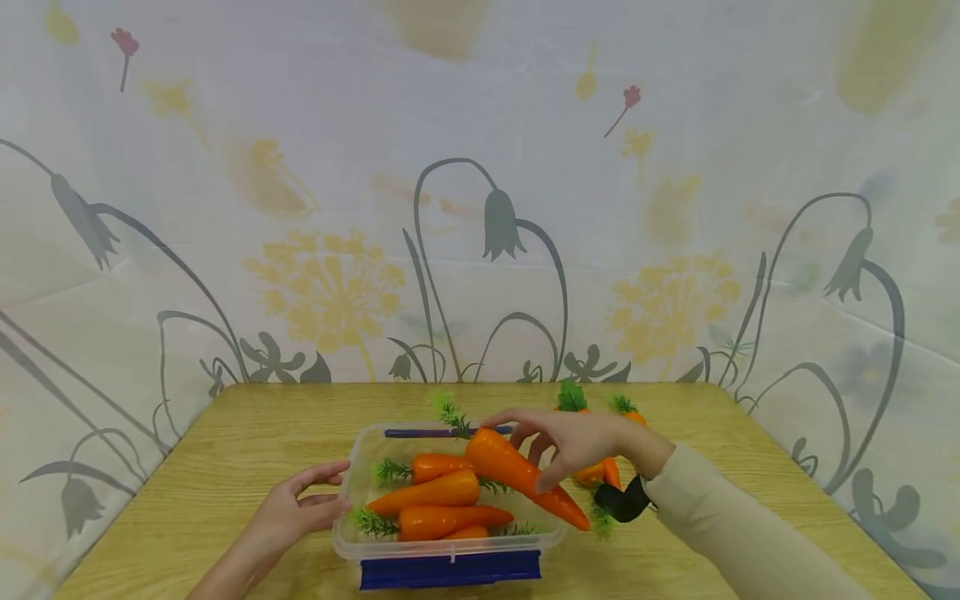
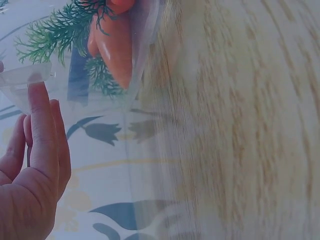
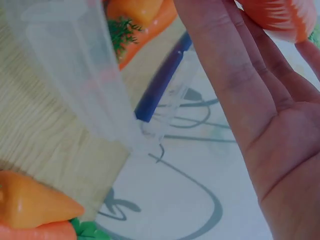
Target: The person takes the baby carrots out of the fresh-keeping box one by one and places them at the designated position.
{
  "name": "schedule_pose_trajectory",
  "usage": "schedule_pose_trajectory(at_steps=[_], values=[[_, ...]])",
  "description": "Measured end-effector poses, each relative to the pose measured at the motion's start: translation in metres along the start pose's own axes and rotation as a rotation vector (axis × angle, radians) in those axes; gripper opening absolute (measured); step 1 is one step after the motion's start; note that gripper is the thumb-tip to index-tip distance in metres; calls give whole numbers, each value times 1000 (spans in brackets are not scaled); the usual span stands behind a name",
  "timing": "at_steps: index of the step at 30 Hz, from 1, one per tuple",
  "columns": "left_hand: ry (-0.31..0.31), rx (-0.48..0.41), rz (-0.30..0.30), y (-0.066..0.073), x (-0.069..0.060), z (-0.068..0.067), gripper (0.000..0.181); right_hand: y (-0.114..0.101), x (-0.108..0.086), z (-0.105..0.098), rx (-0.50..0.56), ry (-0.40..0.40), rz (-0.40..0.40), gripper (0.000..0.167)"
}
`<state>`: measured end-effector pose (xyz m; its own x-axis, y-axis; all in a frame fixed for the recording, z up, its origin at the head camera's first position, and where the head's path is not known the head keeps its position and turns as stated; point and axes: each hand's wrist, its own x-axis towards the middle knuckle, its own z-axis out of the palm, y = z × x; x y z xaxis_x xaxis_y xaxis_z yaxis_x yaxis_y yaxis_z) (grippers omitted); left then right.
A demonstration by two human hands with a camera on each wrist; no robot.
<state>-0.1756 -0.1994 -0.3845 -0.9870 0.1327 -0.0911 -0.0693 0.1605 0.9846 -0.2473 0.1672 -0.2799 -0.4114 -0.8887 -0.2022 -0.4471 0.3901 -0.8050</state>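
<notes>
A clear plastic box (image 1: pixel 348 533) with blue latches holds several orange carrots (image 1: pixel 438 521) with green tops. Above its right side, my right hand (image 1: pixel 577 442) grips a large carrot (image 1: pixel 502 462), its leafy top to the upper left and its tip to the lower right. In the right wrist view part of that carrot (image 3: pixel 280 15) shows beyond the fingers of my hand (image 3: pixel 265 100). Against the box's left rim rest the fingertips of my left hand (image 1: pixel 288 512); in the left wrist view this hand (image 2: pixel 37 165) has its fingers extended at the rim (image 2: pixel 30 75).
Right of the box, more orange vegetables (image 1: pixel 592 473) with green leaves lie on the wooden table (image 1: pixel 277 425), beside a black curved object (image 1: pixel 624 500) near my right wrist. A patterned cloth (image 1: pixel 480 108) hangs behind the table.
</notes>
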Motion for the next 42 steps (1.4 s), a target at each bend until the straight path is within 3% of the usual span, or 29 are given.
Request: schedule_pose_trajectory(at_steps=[8,19,24,33,42], values=[[8,10,10,4,1,0,63,16,-20,2,32,100,-13,80],[-36,-23,2,-1,1,-3,63,34,-51,11,72,190,-46,79],[-41,-30,5,-1,2,-3,63,43,-64,16,127,245,-14,80],[-45,-42,11,-1,2,-1,64,62,-84,16,138,432,61,81],[-23,-18,5,2,1,0,65,88,-104,9,66,610,116,83]])
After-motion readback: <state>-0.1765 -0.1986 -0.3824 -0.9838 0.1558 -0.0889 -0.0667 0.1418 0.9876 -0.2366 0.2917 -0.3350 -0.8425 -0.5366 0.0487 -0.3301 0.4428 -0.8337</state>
